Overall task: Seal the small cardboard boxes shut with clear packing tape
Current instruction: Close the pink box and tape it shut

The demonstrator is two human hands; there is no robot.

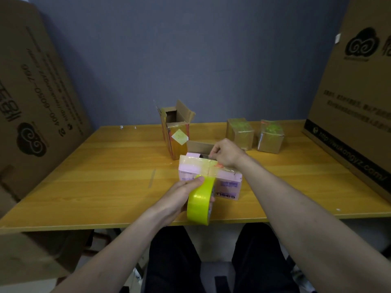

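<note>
mid-seal: left hand [183,194] grips the tape roll [201,200], right hand [225,153] pinches the strip's end onto the pink box [209,176] beyond the roll; next, probably press down and cut.

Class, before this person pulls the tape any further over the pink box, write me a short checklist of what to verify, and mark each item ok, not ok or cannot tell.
1. Left hand grips the yellow-green roll of packing tape: ok.
2. Right hand pins the tape end at the far edge of the pink printed cardboard box: ok.
3. Tape strip lies flat across the box's top seam: cannot tell, glare hides it.
4. All flaps folded down: not ok, a brown flap stands up behind the box.
5. Box rests on the wooden table: ok.
6. Tall open cardboard box behind stands apart from the work: ok.
</note>
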